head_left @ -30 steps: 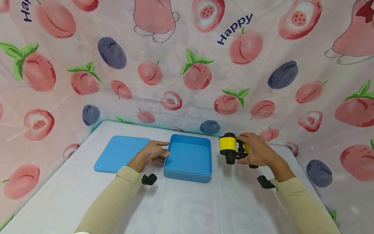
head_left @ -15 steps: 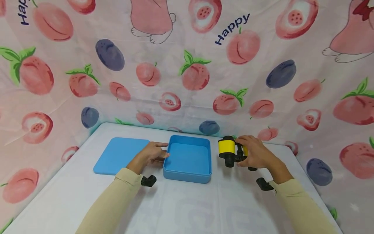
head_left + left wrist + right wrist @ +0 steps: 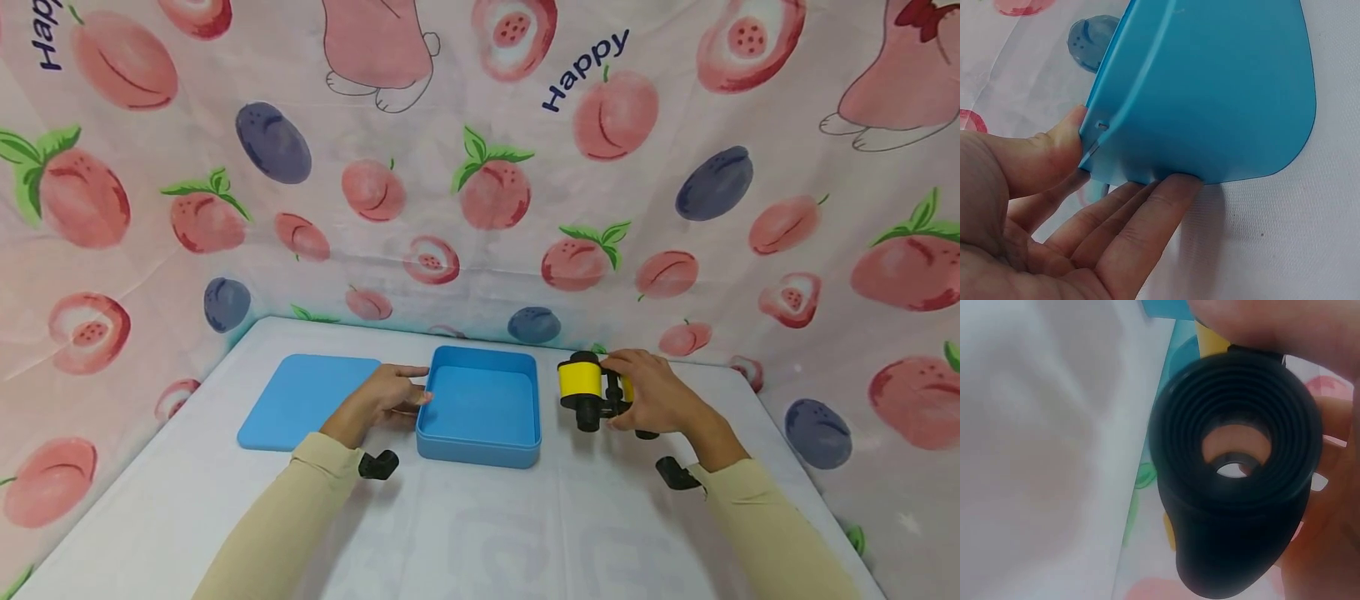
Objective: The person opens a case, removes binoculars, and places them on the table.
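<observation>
In the head view, an open blue box [image 3: 480,452] stands mid-table with nothing in it. My left hand [image 3: 384,392] grips its left wall. Up close in the left wrist view, the thumb of my left hand [image 3: 1079,225] lies at the rim of the blue box [image 3: 1222,100], and the fingers are against its outer side. To the right of the box, my right hand [image 3: 651,390] holds yellow and black binoculars [image 3: 580,380], a shadow below them. One black barrel of the binoculars [image 3: 1222,531] fills much of the right wrist view; my right hand [image 3: 1329,531] wraps its right side.
A flat blue lid [image 3: 303,404] lies on the white tabletop [image 3: 480,533], left of the box and partly behind my left hand. A fruit-printed cloth [image 3: 450,150] hangs along the back and sides. A black camera mount [image 3: 377,464] sits at my left wrist.
My right hand has lowered the binoculars slightly. The left hand keeps its hold on the box, which has stayed in place. The whole head view has shifted a little.
</observation>
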`<move>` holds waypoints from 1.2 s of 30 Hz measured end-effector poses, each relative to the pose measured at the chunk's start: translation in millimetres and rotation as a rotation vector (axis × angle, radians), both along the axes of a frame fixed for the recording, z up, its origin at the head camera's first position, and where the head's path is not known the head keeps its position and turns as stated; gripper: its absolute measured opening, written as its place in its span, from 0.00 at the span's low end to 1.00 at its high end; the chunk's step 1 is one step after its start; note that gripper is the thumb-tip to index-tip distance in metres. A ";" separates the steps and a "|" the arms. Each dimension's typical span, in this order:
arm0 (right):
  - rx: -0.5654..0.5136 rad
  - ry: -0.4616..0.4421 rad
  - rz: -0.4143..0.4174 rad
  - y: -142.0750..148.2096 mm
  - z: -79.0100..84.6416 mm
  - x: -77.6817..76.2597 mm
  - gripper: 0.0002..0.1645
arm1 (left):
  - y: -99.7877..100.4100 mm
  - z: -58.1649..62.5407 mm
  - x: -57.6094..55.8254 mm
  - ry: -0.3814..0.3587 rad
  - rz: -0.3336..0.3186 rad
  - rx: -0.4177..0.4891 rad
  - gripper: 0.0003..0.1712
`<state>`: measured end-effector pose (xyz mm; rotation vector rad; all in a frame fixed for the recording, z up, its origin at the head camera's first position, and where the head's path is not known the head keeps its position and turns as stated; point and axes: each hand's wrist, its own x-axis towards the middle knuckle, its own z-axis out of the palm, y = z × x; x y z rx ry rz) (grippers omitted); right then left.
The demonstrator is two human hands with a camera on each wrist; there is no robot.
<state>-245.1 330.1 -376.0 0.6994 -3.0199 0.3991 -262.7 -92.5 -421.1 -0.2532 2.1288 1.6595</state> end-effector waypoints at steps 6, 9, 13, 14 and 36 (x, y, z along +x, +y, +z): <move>-0.001 -0.001 -0.001 1.3 -3.3 0.7 0.53 | 0.2 -0.4 1.0 0.001 -0.004 0.004 0.38; -0.003 0.002 0.005 2.3 -6.2 0.8 0.53 | -0.3 -0.4 1.7 0.003 -0.009 0.008 0.38; -0.007 0.002 0.021 1.2 -9.2 0.5 0.53 | -2.3 -1.5 1.7 0.005 -0.007 0.011 0.38; -0.006 0.002 0.023 0.8 -10.1 0.1 0.53 | -2.9 -2.0 1.7 0.006 -0.006 0.012 0.38; -0.020 0.008 0.029 5.9 -29.8 3.8 0.52 | 0.1 -0.8 2.5 0.010 -0.001 0.005 0.37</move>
